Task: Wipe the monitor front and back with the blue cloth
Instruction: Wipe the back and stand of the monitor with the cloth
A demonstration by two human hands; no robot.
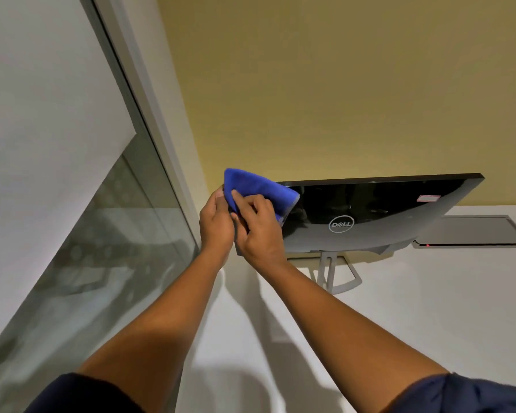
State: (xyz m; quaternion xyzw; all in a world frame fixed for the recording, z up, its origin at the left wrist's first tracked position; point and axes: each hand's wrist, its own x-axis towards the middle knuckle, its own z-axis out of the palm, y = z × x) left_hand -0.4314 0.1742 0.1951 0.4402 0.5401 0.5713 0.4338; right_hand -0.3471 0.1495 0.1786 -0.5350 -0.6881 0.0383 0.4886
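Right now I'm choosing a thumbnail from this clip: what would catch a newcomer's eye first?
The bright blue cloth stands out, pressed to the left end of the glossy black monitor by the right hand while the left hand steadies that edge. Next comes the silver Dell logo at centre.
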